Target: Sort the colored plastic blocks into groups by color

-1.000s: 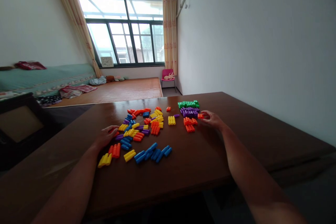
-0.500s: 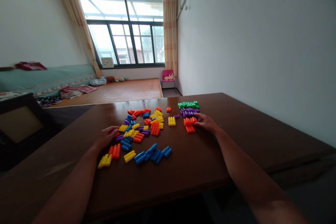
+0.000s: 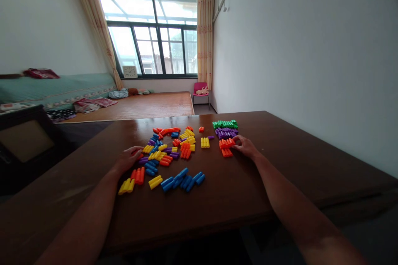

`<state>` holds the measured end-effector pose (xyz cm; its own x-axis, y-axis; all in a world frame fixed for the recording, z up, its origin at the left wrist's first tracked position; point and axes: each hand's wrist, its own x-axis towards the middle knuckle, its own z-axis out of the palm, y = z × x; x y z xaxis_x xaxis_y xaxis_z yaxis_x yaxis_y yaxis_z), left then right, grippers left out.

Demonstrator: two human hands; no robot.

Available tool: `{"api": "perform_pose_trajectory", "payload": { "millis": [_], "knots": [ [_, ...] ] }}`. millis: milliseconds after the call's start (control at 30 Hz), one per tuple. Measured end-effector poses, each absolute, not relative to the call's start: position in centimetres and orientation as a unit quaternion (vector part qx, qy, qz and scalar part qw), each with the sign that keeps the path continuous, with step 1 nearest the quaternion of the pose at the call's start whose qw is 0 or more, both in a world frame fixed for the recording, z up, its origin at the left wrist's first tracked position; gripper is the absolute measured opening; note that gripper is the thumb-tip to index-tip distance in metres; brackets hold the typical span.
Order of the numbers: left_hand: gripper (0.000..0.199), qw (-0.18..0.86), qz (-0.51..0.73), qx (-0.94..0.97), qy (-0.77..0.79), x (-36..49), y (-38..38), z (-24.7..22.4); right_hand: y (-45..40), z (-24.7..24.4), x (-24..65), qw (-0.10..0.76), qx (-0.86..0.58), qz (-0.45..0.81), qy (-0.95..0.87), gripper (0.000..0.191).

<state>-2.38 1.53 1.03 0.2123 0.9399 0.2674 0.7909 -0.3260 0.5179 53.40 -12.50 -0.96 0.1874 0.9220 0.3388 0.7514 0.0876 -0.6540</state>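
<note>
At the left edge of a loose pile of toy blocks, my left hand [image 3: 129,158] has its fingers closed on an orange toy block [image 3: 141,156], mostly covered by the fingertips. My right hand [image 3: 245,147] pinches the right end of the orange toy blocks [image 3: 226,144]. More orange blocks [image 3: 226,153] lie just in front of these. Behind them are a purple row [image 3: 226,133] and a green row [image 3: 225,124]. The blocks look like short plastic tubes joined side by side.
Yellow blocks [image 3: 205,143], blue blocks [image 3: 186,182] and orange blocks [image 3: 138,175] lie about the brown table [image 3: 224,198]. Past its far edge are a bed platform [image 3: 155,102] and a pink chair [image 3: 200,89]. A white wall [image 3: 295,49] rises on the right.
The view has shifted slightly, so everything sits a little further right. Both hands stay at nearly the same places among the blocks, the right still at the orange ones.
</note>
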Motion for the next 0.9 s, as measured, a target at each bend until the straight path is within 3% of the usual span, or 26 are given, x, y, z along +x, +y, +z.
{"api": "perform_pose_trajectory", "payload": {
  "millis": [133,433,900],
  "knots": [
    [0.048,0.127,0.272,0.76,0.577,-1.9,1.0,1.5,-13.2,-0.1,53.4,0.419,-0.671,0.118,-0.6,0.046],
    [0.046,0.129,0.264,0.763,0.575,-1.9,0.7,1.1,-13.5,1.0,51.2,0.456,-0.663,0.037,-0.593,0.042],
    [0.038,0.106,0.275,0.778,0.554,-1.6,0.8,0.0,-5.6,4.8,33.6,0.222,-0.469,-0.019,-0.854,0.028]
  ]
}}
